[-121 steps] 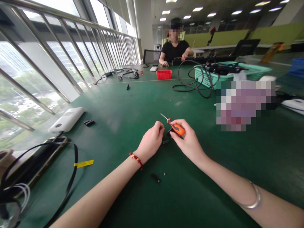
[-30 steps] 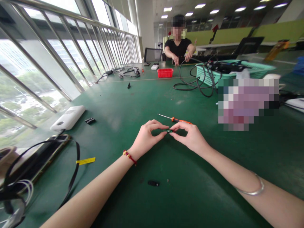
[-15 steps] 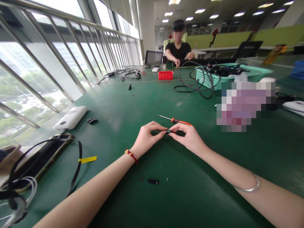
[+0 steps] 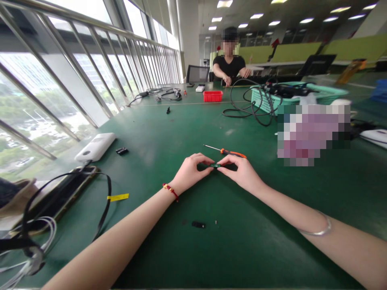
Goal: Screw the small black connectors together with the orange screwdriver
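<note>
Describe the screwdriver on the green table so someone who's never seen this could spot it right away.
On the green table, look just beyond the left hand and right hand, which pinch a tiny green part between them. The screwdriver lies flat there, untouched. Its orange handle and thin metal shaft set it apart from the small black bits nearby.

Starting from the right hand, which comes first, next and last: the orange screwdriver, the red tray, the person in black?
In the head view, from the right hand:
1. Screwdriver, on the table just beyond the fingers.
2. Red tray, far up the table, slightly left.
3. Person in black, at the far end behind the tray.
</note>
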`<action>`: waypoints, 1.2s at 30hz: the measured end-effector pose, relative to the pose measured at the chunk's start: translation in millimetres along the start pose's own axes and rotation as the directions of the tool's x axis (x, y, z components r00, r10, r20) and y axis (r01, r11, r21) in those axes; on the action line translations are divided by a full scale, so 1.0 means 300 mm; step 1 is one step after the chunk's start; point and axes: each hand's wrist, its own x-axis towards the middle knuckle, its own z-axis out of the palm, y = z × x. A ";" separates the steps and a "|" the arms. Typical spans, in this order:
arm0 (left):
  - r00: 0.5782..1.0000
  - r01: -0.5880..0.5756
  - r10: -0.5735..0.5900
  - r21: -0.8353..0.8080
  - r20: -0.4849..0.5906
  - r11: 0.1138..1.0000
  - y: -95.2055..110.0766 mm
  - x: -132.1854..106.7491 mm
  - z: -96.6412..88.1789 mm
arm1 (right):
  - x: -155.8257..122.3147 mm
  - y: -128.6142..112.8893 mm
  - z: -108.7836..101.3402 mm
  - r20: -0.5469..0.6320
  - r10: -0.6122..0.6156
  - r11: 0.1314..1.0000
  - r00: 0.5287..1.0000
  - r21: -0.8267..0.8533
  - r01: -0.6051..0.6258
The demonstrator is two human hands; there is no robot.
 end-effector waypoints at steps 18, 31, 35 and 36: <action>0.999 -0.023 0.015 0.182 0.046 0.983 -0.014 -0.001 0.011 | 0.022 0.000 0.001 0.024 -0.066 0.992 0.998 -0.104 0.068; 0.998 -0.032 0.018 0.224 0.063 0.974 -0.014 -0.002 0.017 | 0.027 0.006 -0.001 0.051 -0.035 0.995 0.998 -0.095 0.040; 0.998 -0.028 0.015 0.235 0.057 0.972 -0.012 -0.003 0.019 | 0.033 0.007 -0.001 0.068 0.051 0.998 0.996 -0.025 -0.049; 0.998 -0.025 0.012 0.235 0.056 0.972 -0.012 -0.004 0.020 | 0.034 0.008 -0.002 0.067 0.065 0.998 0.996 -0.011 -0.064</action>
